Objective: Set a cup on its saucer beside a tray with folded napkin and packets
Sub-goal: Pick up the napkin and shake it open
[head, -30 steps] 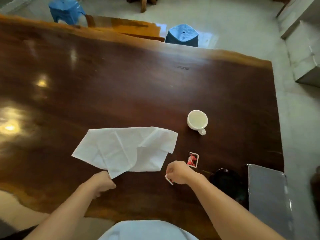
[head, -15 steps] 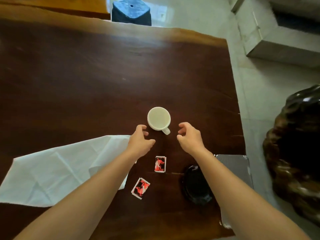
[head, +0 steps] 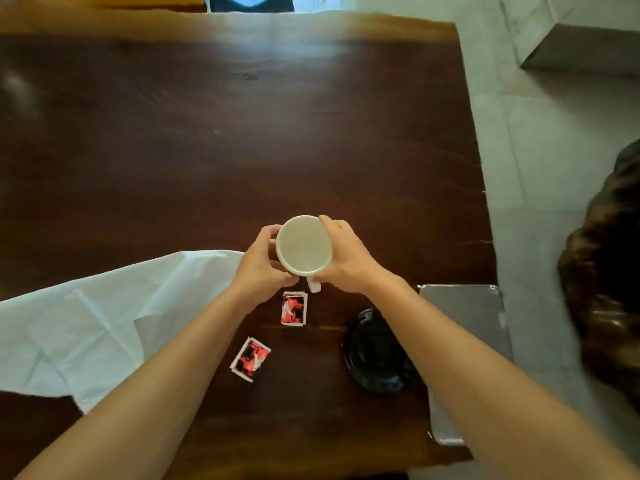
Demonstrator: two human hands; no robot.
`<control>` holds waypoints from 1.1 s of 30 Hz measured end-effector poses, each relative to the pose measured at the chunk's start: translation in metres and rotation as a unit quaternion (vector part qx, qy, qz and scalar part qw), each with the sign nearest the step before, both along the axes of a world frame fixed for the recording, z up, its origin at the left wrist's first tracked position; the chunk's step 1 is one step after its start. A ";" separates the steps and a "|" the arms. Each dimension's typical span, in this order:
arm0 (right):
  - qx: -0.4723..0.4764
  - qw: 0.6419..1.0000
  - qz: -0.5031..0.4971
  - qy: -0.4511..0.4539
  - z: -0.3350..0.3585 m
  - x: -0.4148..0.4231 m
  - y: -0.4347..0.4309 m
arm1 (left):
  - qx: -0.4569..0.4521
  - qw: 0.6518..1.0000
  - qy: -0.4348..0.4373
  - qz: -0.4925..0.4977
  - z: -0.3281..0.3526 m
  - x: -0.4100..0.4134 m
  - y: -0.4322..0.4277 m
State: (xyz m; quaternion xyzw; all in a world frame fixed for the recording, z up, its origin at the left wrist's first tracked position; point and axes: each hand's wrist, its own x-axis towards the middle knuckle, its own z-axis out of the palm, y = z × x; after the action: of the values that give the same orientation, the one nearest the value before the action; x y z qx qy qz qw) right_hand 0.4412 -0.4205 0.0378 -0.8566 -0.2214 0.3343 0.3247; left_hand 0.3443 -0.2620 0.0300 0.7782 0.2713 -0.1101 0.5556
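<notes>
This is looking like a home or a small café dining area. A broad slab table [head: 207,133] of dark polished wood is filling the view around the hands, with pale floor tiles [head: 554,168] lying to the right and a blue stool [head: 249,1] standing beyond the far edge.

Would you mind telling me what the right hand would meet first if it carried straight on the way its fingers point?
The right hand points up-left and is already against the white cup; past it, only bare table shows, though depth is hard to judge.
</notes>
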 end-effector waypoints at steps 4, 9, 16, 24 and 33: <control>0.017 0.999 -0.048 0.008 0.037 -0.066 -0.096 | 0.008 0.993 0.008 -0.117 0.030 -0.043 -0.072; -0.053 0.995 -0.087 0.009 0.024 -0.123 -0.157 | -0.016 0.994 0.028 -0.101 0.004 -0.087 -0.153; -0.088 0.987 -0.125 0.048 -0.026 -0.139 -0.173 | -0.010 0.998 0.040 -0.048 -0.041 -0.105 -0.182; -0.135 0.979 -0.148 0.021 -0.009 -0.140 -0.163 | -0.009 0.990 0.119 -0.072 -0.028 -0.107 -0.164; -0.073 0.997 -0.020 -0.020 0.018 -0.177 -0.025 | 0.256 0.947 0.152 0.124 0.007 -0.218 0.016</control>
State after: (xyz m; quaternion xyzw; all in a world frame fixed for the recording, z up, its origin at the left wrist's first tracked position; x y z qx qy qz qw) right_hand 0.2639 -0.4460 0.0561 -0.8886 -0.1858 0.3263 0.2633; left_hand 0.1262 -0.2465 0.0368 0.8288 0.4654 -0.0840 0.2992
